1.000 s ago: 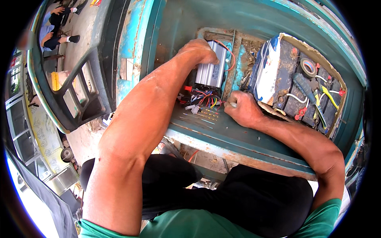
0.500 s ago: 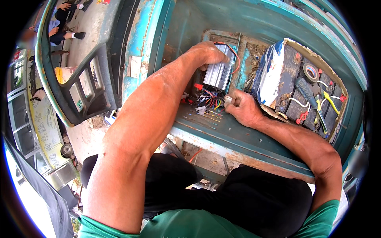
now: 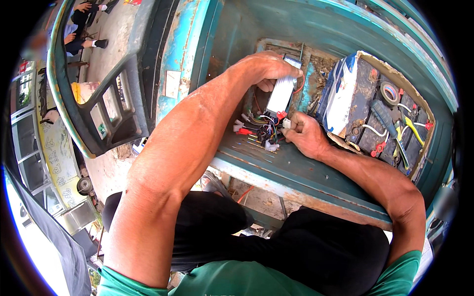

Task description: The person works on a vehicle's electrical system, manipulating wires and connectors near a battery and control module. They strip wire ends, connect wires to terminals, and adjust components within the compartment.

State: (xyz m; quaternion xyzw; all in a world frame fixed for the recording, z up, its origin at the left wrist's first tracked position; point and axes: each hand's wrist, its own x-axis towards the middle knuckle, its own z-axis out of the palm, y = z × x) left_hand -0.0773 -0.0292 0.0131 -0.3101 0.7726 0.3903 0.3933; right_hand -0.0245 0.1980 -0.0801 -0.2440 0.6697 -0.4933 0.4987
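My left hand (image 3: 270, 70) grips the upper part of a silver metal controller box (image 3: 281, 96), tilted so that a narrow bright side shows. From the box's lower end spills a bundle of coloured wires (image 3: 266, 129) with several white plugs and red connectors. Between the thumb and fingers of my right hand (image 3: 308, 137) is a small white plug connector (image 3: 286, 123), just right of the bundle. A red connector (image 3: 281, 115) sits close above that plug. My left fingers partly hide the box's top.
All this lies inside a teal metal compartment (image 3: 237, 29). To the right stands a battery pack (image 3: 360, 98) carrying a tape roll (image 3: 390, 92), a blue-handled screwdriver (image 3: 384, 116) and a yellow-handled tool (image 3: 414, 130). A black plastic frame (image 3: 118, 98) is at left; a person sits beyond.
My left hand has turned the controller box, so its broad finned face no longer shows. The wires shifted with it, and a red connector now lies near my right hand, which still pinches the white plug.
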